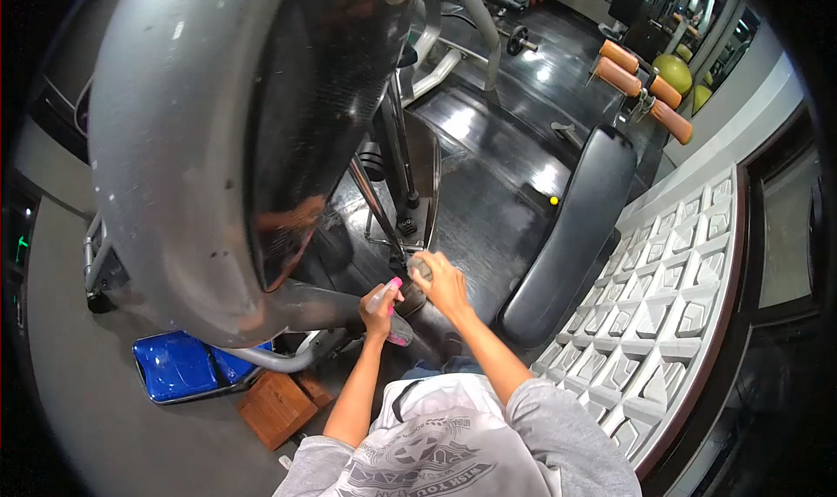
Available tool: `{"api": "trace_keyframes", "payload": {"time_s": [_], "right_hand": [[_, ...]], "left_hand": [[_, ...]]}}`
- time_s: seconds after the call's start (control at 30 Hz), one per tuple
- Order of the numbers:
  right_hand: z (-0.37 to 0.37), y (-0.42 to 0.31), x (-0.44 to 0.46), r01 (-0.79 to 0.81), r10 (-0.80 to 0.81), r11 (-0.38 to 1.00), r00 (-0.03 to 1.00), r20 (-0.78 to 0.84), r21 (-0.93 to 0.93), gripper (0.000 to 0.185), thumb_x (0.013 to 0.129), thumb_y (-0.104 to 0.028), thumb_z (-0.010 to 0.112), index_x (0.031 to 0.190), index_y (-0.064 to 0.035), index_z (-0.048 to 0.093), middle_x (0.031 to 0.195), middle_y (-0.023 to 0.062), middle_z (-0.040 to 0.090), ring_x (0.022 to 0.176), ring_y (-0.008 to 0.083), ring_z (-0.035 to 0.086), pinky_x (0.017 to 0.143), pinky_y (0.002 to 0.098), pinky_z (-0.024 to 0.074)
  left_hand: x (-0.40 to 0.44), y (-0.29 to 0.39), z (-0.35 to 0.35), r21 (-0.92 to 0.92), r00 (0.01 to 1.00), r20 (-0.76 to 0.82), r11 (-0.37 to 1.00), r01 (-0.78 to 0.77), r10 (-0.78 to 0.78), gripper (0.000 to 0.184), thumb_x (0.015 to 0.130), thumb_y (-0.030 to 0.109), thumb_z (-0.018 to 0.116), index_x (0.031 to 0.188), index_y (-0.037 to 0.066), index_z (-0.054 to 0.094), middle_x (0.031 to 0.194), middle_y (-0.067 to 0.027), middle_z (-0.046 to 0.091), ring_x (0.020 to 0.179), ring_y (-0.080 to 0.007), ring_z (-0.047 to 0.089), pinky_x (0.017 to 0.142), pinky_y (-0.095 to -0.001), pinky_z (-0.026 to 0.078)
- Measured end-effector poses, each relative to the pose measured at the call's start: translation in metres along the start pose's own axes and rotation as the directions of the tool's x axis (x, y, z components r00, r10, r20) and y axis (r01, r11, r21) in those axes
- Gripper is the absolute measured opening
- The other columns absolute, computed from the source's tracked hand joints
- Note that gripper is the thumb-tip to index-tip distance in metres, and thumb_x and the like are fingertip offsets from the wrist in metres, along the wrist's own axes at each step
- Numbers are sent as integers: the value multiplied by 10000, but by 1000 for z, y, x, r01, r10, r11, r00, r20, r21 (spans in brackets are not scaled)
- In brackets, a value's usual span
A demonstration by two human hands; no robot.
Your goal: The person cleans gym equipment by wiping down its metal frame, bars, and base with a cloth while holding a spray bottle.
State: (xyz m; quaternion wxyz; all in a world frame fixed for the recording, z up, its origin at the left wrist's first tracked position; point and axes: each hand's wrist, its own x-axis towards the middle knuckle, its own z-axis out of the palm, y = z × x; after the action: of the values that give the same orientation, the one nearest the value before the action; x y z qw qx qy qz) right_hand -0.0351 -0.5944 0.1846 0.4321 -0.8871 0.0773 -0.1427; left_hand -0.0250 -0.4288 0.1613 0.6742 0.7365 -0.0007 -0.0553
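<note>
My left hand (377,314) is wrapped round a spray bottle (401,330) with a pink trigger head and a clear body. Just to its right, my right hand (446,286) is closed on a greyish wad that looks like a cloth (420,268). Both hands are in front of my body, close together but apart. Beyond them stands a large grey exercise machine (174,174) with a glossy dark panel (323,122). Its lower metal rods and frame come down near my right hand.
A black padded bench (571,235) lies to the right, beside a white patterned wall (649,305). A small yellow ball (554,200) rests by it. Orange roller pads (619,77) stand farther back. At lower left are a blue folded seat (174,366) and a wooden box (277,410).
</note>
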Motion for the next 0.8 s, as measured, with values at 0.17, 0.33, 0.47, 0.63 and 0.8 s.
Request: {"api": "trace_keyframes", "payload": {"time_s": [0.17,0.33,0.47,0.63,0.8], "right_hand": [[-16,19,66,-47,29,985,993,-114,-164,278,869,-305,651,1118,-183,639,951,123,639,867,365,662,731,467,535],[-17,8,62,-70,67,980,998,-22,-187,286,842,-276,636,1117,-195,634,998,135,636,909,391,658,769,503,522],[-11,-3,5,5,9,992,995,101,-127,282,811,-284,651,1081,-203,648,953,122,644,875,388,661,754,498,530],[-9,-1,-12,98,-80,986,988,132,-136,332,839,-330,657,1127,-168,650,922,96,632,847,348,664,699,459,533],[-15,20,45,138,-100,962,981,166,-234,329,830,-364,652,1122,-212,639,973,102,619,920,344,657,724,500,526]], "left_hand": [[2,-1,-3,-20,1000,23,1000,14,-13,323,892,308,642,712,44,687,598,45,532,540,-49,431,506,-241,303],[5,-8,1,2,1000,-13,1000,-21,21,364,900,330,638,650,67,671,553,16,540,491,-81,467,489,-277,332],[3,-9,0,21,999,-9,999,-50,51,368,897,330,637,643,66,664,549,12,539,487,-88,462,490,-284,331],[1,-3,0,43,997,0,996,-72,72,350,901,321,632,675,58,677,560,13,548,503,-83,467,496,-279,334],[0,-5,-6,48,998,41,997,-55,53,326,914,302,615,730,43,688,613,17,569,539,-64,463,511,-255,337]]}}
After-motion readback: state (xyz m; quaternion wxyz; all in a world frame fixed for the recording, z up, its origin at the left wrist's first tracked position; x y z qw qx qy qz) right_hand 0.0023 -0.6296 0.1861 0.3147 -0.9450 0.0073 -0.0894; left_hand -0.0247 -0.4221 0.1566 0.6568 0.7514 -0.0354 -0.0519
